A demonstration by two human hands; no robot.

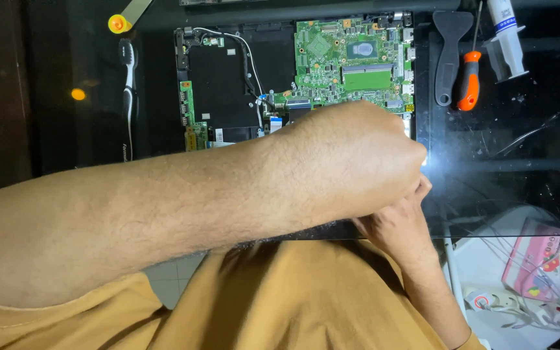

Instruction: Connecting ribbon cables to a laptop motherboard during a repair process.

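my left hand point(351, 155) reaches across, curled into a loose fist over the lower right corner of the opened laptop point(228, 91), and my right hand point(396, 223) sits tucked just under it, fingers bent. both hide whatever they pinch, so i cannot tell if either grips anything. the laptop lies open-backed on the dark glassy counter point(500, 162), its green circuit board point(351, 58) studded with small chips, a flat black panel point(218, 87) beside it crossed by thin white wire. to the right lie a grey plastic pry tool point(450, 52), an orange-handled screwdriver point(469, 81) and a clear syringe point(507, 39). a slim black toothbrush point(128, 97) rests on the left.
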